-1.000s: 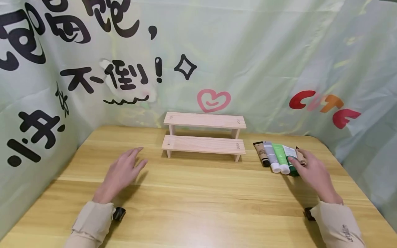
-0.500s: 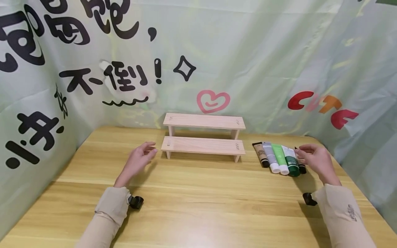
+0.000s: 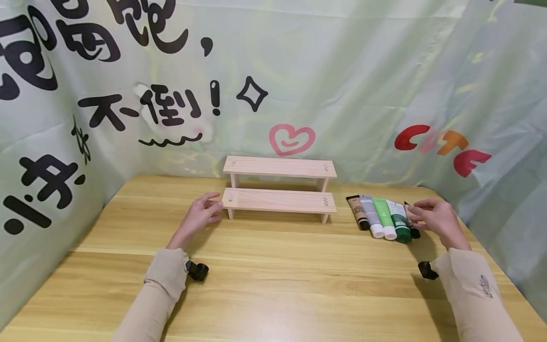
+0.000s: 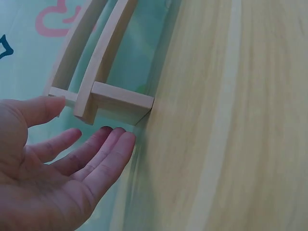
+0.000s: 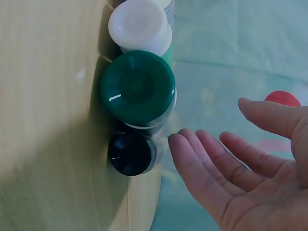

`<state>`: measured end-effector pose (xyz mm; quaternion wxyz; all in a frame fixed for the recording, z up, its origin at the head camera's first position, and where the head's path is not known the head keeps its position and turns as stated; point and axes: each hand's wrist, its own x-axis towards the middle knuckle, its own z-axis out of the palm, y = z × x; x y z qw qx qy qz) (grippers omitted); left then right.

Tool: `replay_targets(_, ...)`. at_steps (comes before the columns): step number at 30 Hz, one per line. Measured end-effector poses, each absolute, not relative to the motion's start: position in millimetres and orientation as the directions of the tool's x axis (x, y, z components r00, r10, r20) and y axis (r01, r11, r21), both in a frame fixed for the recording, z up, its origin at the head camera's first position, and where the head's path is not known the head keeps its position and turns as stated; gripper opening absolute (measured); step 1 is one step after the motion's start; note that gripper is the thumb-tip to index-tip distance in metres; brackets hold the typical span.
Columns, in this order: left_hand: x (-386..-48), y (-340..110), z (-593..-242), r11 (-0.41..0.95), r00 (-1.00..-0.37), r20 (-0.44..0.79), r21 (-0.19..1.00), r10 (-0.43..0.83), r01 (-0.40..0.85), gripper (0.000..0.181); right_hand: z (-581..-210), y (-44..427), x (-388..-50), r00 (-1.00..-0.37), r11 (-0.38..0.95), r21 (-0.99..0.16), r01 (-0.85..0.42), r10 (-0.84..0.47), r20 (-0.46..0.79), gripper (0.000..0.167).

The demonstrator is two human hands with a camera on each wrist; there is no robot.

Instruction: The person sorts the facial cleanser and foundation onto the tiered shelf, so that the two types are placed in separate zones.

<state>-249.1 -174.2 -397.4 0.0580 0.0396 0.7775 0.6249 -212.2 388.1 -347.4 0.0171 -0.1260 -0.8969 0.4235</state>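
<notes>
A two-tier wooden shelf (image 3: 279, 200) stands at the back middle of the table. My left hand (image 3: 198, 216) is at the left end of its lower tier, fingers relaxed and slightly bent. In the left wrist view the thumb and fingertips lie close to the shelf's end leg (image 4: 122, 98), and nothing is held. To the right lies a row of squeeze tubes: tan, lavender, light green (image 3: 385, 218), white and dark green (image 3: 400, 223), and another tan one with a black cap (image 5: 130, 155). Over that last tube hovers my right hand (image 3: 438, 219), fingers loosely bent; whether the fingertips touch it I cannot tell.
The wooden tabletop (image 3: 282, 275) stretches in front of the shelf. Printed cloth (image 3: 359, 85) hangs behind it and along both sides. Black wrist cameras (image 3: 197, 270) sit on both wrists below the beige sleeves.
My left hand has moved right and slightly forward to the shelf's left end. The right hand has shifted from over the dark green tube to the rightmost tube. The tubes lie as before.
</notes>
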Motion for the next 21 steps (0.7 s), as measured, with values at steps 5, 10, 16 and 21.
replay_targets(5, -251.9, -170.6, -399.0, 0.199, -0.990, -0.053, 0.980, 0.133, -0.026, 0.050, -346.2, 388.1, -215.7, -0.959, 0.623, -0.738, 0.259, 0.254, -0.122, 0.057)
replay_targets(10, -254.0, -165.1, -400.6, 0.165, -0.990, -0.064, 0.985, 0.129, -0.043, 0.050, -347.9, 388.1, -217.9, -0.956, 0.617, -0.738, 0.273, 0.260, -0.136, 0.055)
replay_targets(16, -255.6, -162.5, -401.6, 0.121, -0.991, -0.075, 0.991, 0.115, -0.061, 0.052, -350.0, 388.2, -222.6, -0.950, 0.611, -0.734, 0.298, 0.263, -0.167, 0.051)
replay_targets(21, -255.7, -162.1, -403.7, 0.107, -0.991, -0.076, 0.992, 0.111, -0.064, 0.052, -346.8, 389.3, -223.8, -0.947, 0.623, -0.714, 0.318, 0.238, -0.214, 0.049)
